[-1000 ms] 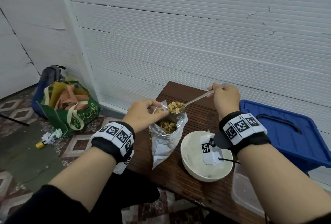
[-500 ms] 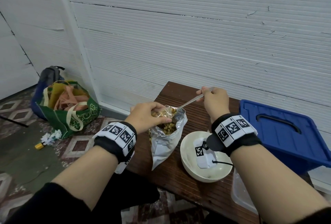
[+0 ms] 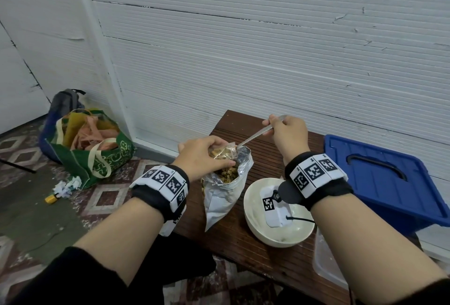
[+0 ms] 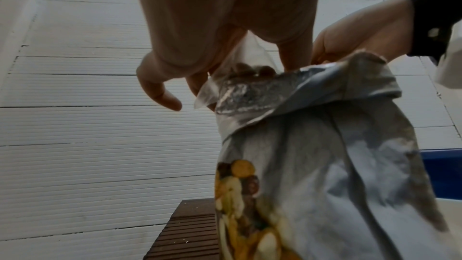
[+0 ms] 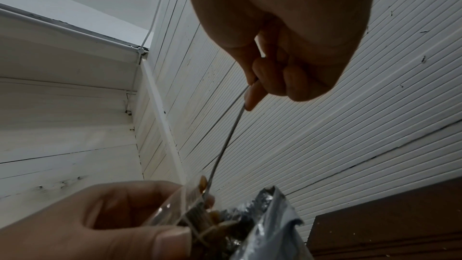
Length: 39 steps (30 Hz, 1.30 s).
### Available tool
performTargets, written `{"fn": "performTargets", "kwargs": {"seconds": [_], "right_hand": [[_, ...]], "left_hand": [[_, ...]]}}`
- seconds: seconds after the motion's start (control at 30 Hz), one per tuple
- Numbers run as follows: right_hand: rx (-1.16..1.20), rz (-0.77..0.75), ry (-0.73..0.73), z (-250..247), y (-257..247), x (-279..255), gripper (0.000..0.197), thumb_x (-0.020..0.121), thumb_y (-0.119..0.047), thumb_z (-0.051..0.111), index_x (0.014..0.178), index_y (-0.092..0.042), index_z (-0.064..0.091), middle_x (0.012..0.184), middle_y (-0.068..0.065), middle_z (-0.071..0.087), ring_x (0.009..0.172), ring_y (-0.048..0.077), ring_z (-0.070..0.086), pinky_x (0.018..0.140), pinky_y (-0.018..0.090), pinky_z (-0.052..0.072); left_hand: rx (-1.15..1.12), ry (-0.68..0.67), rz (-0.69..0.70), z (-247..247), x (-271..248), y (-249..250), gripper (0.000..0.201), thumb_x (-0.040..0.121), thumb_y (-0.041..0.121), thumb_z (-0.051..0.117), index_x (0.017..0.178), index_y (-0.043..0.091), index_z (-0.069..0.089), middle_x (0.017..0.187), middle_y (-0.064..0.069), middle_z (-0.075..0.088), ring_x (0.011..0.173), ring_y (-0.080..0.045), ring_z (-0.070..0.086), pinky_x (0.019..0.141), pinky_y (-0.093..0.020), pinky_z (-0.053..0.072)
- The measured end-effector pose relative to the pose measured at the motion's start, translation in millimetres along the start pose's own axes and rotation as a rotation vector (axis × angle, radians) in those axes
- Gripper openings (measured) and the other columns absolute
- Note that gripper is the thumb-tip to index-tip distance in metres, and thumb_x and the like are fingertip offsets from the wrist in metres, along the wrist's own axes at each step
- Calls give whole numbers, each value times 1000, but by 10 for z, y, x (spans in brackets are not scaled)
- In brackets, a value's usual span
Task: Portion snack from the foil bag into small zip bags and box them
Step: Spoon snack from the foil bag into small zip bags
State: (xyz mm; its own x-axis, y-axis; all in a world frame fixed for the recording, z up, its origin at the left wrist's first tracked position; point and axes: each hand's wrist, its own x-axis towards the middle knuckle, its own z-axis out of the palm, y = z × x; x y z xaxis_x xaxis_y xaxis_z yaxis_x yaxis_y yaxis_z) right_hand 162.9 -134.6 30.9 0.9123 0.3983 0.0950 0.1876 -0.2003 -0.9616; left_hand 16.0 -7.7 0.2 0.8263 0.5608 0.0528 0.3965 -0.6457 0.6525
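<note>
The left hand [image 3: 202, 156] pinches a zip bag [image 3: 225, 152] above the foil bag [image 3: 225, 195]; the right hand [image 3: 289, 134] grips a spoon [image 3: 255, 136] dipping in.

Head view: high, angled forward and down toward the white wall, with the desk [image 3: 246, 239] low and right of centre. Left wrist view: close in, under the left hand [image 4: 212, 23], facing up along its fingers [image 4: 160, 94] at the foil bag [image 4: 325, 165]. Right wrist view: close under the right hand [image 5: 287, 33], tilted steeply up the wall; all three views share the foil bag mouth.
</note>
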Motion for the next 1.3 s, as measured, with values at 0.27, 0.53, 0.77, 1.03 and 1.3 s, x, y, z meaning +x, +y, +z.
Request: {"fn": "performTargets", "kwargs": {"seconds": [0.27,0.53,0.77,1.03,1.3], "right_hand": [[95,-162,-128,-22,-83,-75,26,97,-24,53,77,-19,69,66,2,65,56,14,49,54,20,39],[180,-377,-128,-160,-236,-129,22,96,-23,55,79,-20,70,68,9,63,49,8,41,49,17,34],[217,-332,87,-234,-203,-15,25,95,-24,56,73,-22,68,77,1,70,60,5,58,65,26,43],[13,-235,147,-193,-11,-63,31,95,-26,55,67,-25,66,65,-10,65,64,0,58,68,25,46],[-370,-245,-68,75,234,-251,24,92,-34,58,78,-17,69,67,-3,63,57,3,51,58,20,35]], "left_hand": [[-69,81,-11,26,-42,41,35,69,56,76,94,41,57,94,22,59,103,-6,51,93,-28,20],[-306,150,-61,90,-9,-105,41,64,59,78,93,34,63,97,16,67,98,-7,62,101,-44,44],[-410,150,-18,34,-70,-47,24,77,30,78,88,31,57,92,18,61,86,9,54,63,0,40],[-519,184,-6,5,-100,-84,25,76,27,79,89,29,59,91,15,65,82,13,57,68,-3,41],[-542,237,65,-29,-83,-18,25,74,32,80,93,19,71,100,9,72,98,1,62,75,3,33]]}}
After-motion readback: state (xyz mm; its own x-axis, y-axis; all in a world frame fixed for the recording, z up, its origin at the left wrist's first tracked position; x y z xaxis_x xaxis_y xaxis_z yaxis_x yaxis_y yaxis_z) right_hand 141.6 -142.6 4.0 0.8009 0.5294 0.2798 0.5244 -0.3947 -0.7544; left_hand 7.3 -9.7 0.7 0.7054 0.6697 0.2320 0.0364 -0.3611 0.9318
